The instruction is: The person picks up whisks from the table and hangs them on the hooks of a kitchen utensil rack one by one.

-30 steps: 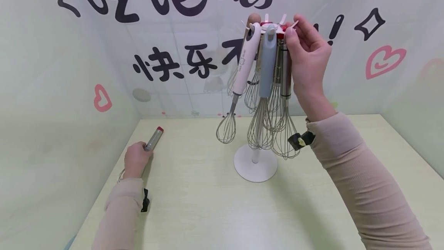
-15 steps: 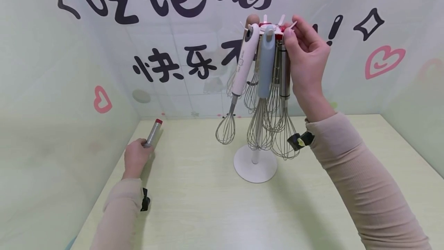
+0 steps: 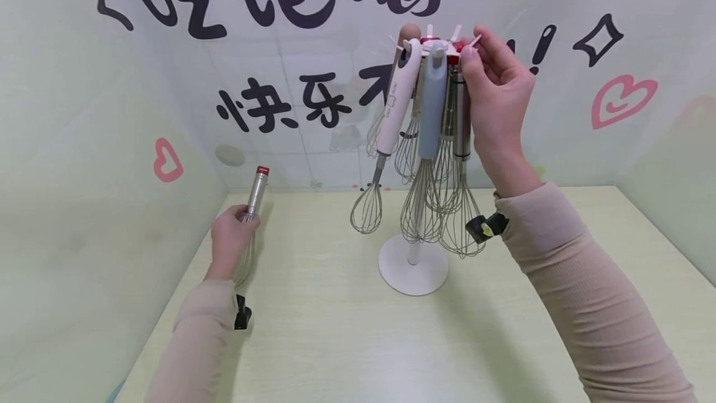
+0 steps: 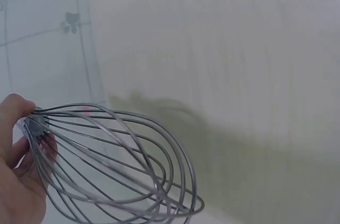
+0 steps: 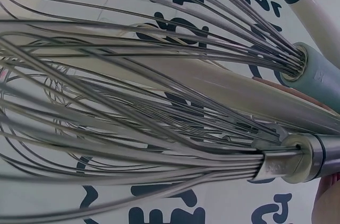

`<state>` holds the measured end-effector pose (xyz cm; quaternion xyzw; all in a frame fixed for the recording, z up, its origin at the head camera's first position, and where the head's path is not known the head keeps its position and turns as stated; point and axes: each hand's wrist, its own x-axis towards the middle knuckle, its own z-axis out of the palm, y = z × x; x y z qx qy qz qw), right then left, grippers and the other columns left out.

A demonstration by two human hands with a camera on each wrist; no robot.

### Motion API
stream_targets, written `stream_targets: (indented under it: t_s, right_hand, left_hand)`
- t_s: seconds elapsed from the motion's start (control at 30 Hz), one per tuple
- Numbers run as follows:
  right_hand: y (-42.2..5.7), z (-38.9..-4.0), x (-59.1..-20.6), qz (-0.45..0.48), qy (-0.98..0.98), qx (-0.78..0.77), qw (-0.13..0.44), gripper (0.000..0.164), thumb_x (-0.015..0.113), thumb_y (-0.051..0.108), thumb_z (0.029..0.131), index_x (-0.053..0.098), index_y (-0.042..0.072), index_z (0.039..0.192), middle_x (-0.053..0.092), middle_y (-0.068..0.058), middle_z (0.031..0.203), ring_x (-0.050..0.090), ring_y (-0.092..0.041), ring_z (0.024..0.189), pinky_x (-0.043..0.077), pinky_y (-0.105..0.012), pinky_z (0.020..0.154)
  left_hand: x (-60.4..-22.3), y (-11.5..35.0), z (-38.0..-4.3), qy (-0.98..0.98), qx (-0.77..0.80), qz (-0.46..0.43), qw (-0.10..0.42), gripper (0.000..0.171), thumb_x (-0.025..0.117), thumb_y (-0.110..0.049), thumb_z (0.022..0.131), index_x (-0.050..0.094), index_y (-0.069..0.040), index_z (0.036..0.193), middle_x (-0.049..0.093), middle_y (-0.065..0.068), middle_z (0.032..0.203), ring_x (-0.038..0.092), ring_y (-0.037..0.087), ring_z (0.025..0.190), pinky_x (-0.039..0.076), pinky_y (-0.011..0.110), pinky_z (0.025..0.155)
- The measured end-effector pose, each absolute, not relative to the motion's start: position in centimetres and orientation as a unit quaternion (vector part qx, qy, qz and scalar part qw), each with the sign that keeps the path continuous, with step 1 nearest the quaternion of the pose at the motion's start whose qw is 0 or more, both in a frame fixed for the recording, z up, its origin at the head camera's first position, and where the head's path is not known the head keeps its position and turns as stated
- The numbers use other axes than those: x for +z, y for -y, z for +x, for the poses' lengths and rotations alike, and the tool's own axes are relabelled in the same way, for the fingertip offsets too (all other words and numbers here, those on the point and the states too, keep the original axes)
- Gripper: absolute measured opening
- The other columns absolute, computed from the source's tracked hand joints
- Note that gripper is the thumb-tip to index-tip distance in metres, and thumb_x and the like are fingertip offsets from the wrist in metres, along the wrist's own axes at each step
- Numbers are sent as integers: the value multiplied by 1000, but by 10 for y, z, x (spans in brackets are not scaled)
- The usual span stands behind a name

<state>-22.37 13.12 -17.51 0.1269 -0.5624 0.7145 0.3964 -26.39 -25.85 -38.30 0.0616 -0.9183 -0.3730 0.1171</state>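
Observation:
My left hand grips a steel whisk where its handle meets the wires. The handle, tipped in red, points up and away, and the wire loops spread below my fingers in the left wrist view. At the upper right my right hand pinches a hook at the top of a white stand. Close by that hand hangs a steel-handled whisk. Beside it on the stand hang a light blue-handled whisk and a white-handled whisk, with others partly hidden behind.
The stand's round base sits on a pale wooden table. Walls with black lettering and pink hearts close in the back and both sides.
My left hand has raised the whisk off the table, moving slightly right and tipping its red end upward; its wires now show. My right hand stays at the stand's top.

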Motion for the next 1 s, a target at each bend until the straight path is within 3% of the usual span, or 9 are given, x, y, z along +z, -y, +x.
stream_targets:
  t_s: [0.13, 0.3, 0.47, 0.83, 1.0]
  right_hand:
    - [-132, -225, -176, 125, 563, 713, 397, 35, 62, 7, 87, 63, -1, 121, 70, 8, 94, 64, -7, 90, 54, -20, 92]
    - [-132, -224, -176, 123, 567, 711, 397, 35, 62, 8, 88, 64, 0, 121, 70, 8, 94, 64, -8, 90, 54, -20, 92]
    - [-132, -224, -176, 124, 566, 712, 396, 34, 61, 8, 88, 64, 0, 121, 70, 8, 94, 64, -8, 90, 54, -20, 92]
    - [-133, -225, -175, 124, 572, 709, 393, 35, 61, 8, 88, 63, -1, 122, 69, 8, 93, 63, -8, 90, 53, -19, 90]
    - [-133, -223, -172, 116, 552, 741, 365, 34, 62, 6, 87, 64, 1, 121, 70, 3, 94, 62, -10, 92, 53, -19, 90]
  left_hand:
    - [-377, 251, -266, 912, -387, 55, 125, 45, 58, -13, 88, 53, 6, 129, 64, 27, 114, 63, 33, 94, 52, 27, 71]
    - [-368, 239, -266, 900, -413, 46, 134, 45, 57, -13, 88, 53, 4, 130, 64, 25, 118, 63, 34, 103, 57, 39, 84]
    - [-358, 226, -265, 887, -438, 31, 144, 45, 57, -13, 88, 53, 3, 130, 64, 24, 119, 64, 34, 106, 57, 42, 90]
    - [-335, 201, -264, 863, -483, 0, 148, 47, 61, -14, 87, 53, 1, 131, 63, 21, 122, 64, 31, 111, 56, 39, 94]
    - [-323, 188, -260, 853, -497, -20, 156, 46, 63, -13, 86, 54, 1, 129, 63, 21, 123, 63, 30, 112, 55, 35, 96]
